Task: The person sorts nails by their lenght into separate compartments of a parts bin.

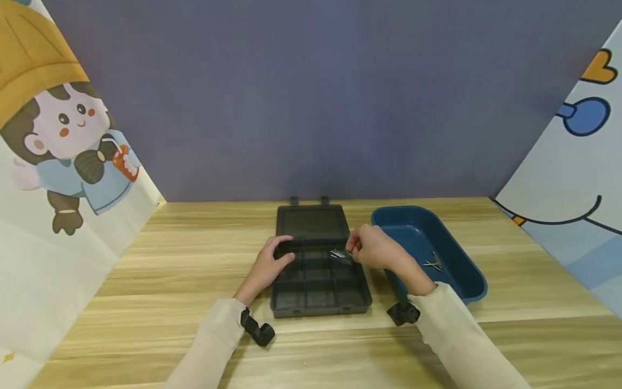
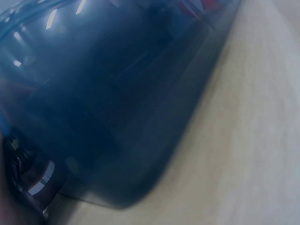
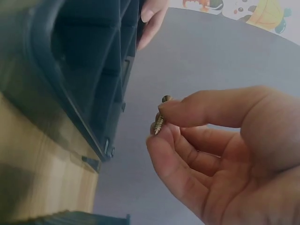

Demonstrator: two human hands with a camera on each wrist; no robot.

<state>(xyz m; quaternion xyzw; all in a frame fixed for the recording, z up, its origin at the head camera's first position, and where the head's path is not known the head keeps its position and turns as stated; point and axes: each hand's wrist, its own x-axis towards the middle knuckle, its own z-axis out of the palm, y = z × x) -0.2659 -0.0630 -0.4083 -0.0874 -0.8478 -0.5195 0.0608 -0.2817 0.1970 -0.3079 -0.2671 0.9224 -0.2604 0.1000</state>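
A dark divided box [image 1: 320,312] lies with its lid [image 1: 312,222] folded back. Over its right edge, my right hand [image 1: 376,248] pinches a screw between thumb and fingertips; the right wrist view shows the brass-coloured screw [image 3: 160,120] pointing down in that hand [image 3: 234,150]. Several silver screws [image 1: 337,254] lie in a compartment beside those fingers. My left hand [image 1: 264,267] rests at the box's left edge, thumb and fingers spread apart; its fingers [image 3: 152,21] show beyond the box [image 3: 89,61] in the right wrist view.
A blue tray [image 1: 478,281] stands right of the box, under my right forearm, with several brass-coloured screws [image 1: 433,263] in it. A grey panel [image 1: 311,97] rises behind the wooden table [image 1: 170,292]. The left wrist view is blurred, showing a dark blue surface [image 2: 117,117] over wood.
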